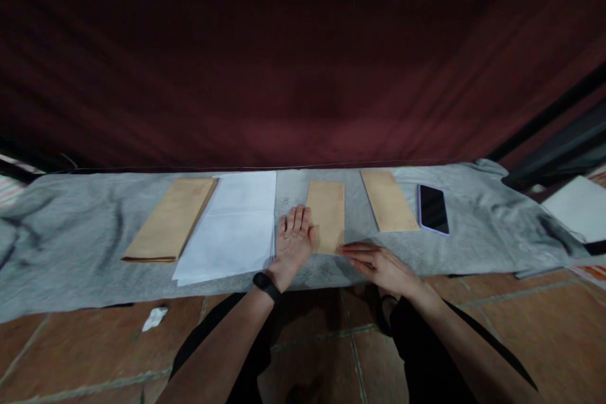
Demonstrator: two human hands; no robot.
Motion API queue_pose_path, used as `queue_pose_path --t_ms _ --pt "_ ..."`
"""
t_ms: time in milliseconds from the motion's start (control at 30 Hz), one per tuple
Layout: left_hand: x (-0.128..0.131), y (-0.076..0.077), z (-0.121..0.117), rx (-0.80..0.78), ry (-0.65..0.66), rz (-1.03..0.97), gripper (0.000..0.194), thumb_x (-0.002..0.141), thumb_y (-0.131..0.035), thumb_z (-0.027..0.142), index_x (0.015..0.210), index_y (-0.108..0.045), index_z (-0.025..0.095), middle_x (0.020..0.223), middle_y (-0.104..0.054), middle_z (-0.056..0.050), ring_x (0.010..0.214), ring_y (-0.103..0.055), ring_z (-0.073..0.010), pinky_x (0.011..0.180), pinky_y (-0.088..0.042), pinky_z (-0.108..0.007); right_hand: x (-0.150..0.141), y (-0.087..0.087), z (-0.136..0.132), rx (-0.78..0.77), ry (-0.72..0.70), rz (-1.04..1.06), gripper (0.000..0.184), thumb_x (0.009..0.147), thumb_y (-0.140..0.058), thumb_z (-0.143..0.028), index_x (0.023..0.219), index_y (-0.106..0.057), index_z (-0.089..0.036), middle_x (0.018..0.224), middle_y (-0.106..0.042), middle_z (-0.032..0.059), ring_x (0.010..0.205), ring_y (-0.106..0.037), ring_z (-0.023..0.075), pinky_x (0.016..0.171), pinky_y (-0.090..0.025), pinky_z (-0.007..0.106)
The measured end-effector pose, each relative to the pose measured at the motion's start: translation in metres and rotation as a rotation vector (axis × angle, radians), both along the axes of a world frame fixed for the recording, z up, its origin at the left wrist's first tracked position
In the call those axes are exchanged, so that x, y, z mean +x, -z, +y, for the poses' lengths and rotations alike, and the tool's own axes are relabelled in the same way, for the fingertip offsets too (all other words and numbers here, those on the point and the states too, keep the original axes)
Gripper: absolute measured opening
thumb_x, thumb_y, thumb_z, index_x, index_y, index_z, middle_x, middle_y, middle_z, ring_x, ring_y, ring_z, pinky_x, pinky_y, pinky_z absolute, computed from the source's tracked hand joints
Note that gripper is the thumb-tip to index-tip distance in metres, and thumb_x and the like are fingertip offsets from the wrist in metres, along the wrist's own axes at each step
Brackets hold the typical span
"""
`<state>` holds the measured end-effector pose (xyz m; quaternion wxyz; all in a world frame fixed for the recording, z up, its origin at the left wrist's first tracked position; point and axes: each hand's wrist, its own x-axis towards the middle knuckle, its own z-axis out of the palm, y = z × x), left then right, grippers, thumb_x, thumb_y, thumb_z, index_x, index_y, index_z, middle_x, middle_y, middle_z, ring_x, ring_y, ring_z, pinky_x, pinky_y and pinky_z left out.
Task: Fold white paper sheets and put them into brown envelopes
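Brown and long, the flat paper envelope (330, 211) is set near the front edge of the soft grey cloth (71, 233). If pushed hard by the spread left hand (293, 241) or right hand (379, 265) (fingers together, pinching unclear), it could be creased.

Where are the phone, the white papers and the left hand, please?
Phone (433, 209): head view, on its dark screen.
White papers (231, 227): head view, on the top sheet.
Left hand (294, 240): head view, middle of the hand.
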<state>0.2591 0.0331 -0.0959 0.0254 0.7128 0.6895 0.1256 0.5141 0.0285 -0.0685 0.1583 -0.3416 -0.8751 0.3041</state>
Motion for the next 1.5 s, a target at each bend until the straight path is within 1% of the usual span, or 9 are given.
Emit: queue_pose_path --t_ms 200,367,600,800,933,1033,1167,1300,1500 --pt "-0.008 -0.011 0.001 -0.005 0.018 -0.141 0.049 0.095 -0.044 0.019 0.143 -0.051 0.008 0.139 -0.061 -0.018 0.13 -0.055 -0.0291 0.111 -0.042 -0.044 -0.014 0.021 0.01 -0.23 0.508 0.163 0.035 0.096 -0.052 -0.033 0.124 -0.07 -0.023 0.109 -0.077 0.0071 0.093 -0.074 0.0249 0.079 -0.063 0.04" --pt "-0.016 -0.007 0.007 0.013 0.013 -0.402 0.05 0.085 -0.051 0.011 0.134 -0.059 0.013 0.119 -0.068 -0.013 0.11 -0.064 -0.0239 0.101 -0.051 -0.041 -0.028 0.028 0.019 -0.602 0.591 0.259 0.036 0.095 -0.055 -0.034 0.126 -0.068 -0.022 0.089 -0.076 0.0041 0.065 -0.067 0.0172 0.049 -0.056 0.027" --pt "-0.013 0.002 0.01 -0.157 -0.129 -0.873 0.057 0.076 -0.055 0.006 0.131 -0.063 0.017 0.092 -0.071 -0.003 0.076 -0.066 -0.0154 0.07 -0.055 -0.027 -0.036 0.026 0.032 -0.693 0.631 0.358 0.033 0.093 -0.055 -0.03 0.12 -0.069 -0.019 0.073 -0.07 0.0015 0.054 -0.059 0.0118 0.045 -0.049 0.021" --pt "-0.002 0.0 -0.002 -0.208 -0.134 -1.068 0.058 0.074 -0.06 0.011 0.131 -0.063 0.015 0.076 -0.068 0.002 0.066 -0.062 -0.0131 0.064 -0.053 -0.025 -0.027 0.025 0.041 -0.431 0.642 0.312 0.038 0.092 -0.049 -0.027 0.124 -0.067 -0.019 0.079 -0.07 0.0029 0.065 -0.065 0.016 0.058 -0.056 0.027" --pt "0.001 -0.002 -0.005 -0.15 -0.091 -0.962 0.057 0.075 -0.057 0.008 0.131 -0.064 0.02 0.086 -0.072 0.0 0.074 -0.065 -0.0155 0.073 -0.056 -0.03 -0.034 0.019 0.029 0.004 0.497 0.166 0.041 0.094 -0.047 -0.025 0.132 -0.063 -0.023 0.119 -0.069 0.0095 0.106 -0.067 0.0232 0.094 -0.056 0.039" --pt "0.0 -0.003 -0.006 -0.089 -0.023 -0.821 0.054 0.078 -0.058 0.009 0.131 -0.064 0.022 0.095 -0.074 -0.003 0.082 -0.068 -0.0182 0.081 -0.058 -0.034 -0.045 0.018 0.014 0.197 0.302 -0.005 0.048 0.1 -0.043 -0.028 0.147 -0.049 -0.021 0.149 -0.054 0.0112 0.138 -0.049 0.0253 0.115 -0.042 0.045" --pt "-0.004 -0.003 -0.008 -0.103 0.022 -0.697 0.052 0.08 -0.058 0.008 0.13 -0.063 0.02 0.108 -0.072 -0.006 0.091 -0.069 -0.0195 0.087 -0.059 -0.036 -0.054 0.028 -0.001 0.246 0.225 -0.201 0.057 0.104 -0.041 -0.038 0.156 -0.034 -0.016 0.163 -0.034 0.013 0.15 -0.031 0.0263 0.123 -0.029 0.049" --pt "-0.005 -0.004 -0.019 -0.064 0.08 -0.569 0.05 0.082 -0.064 0.014 0.132 -0.062 0.02 0.123 -0.066 -0.01 0.106 -0.068 -0.0225 0.094 -0.058 -0.039 -0.052 0.039 -0.005 0.278 0.215 -0.251 0.06 0.104 -0.04 -0.038 0.159 -0.027 -0.017 0.165 -0.03 0.0117 0.152 -0.028 0.0248 0.125 -0.025 0.049" --pt "0.007 -0.007 -0.025 0.036 0.293 -0.232 0.051 0.1 -0.045 0.027 0.149 -0.043 0.016 0.16 -0.039 -0.015 0.149 -0.035 -0.0273 0.12 -0.036 -0.049 -0.049 0.032 0.003 0.232 0.204 -0.211 0.055 0.105 -0.037 -0.038 0.156 -0.036 -0.018 0.162 -0.036 0.0111 0.15 -0.034 0.0243 0.124 -0.028 0.049"
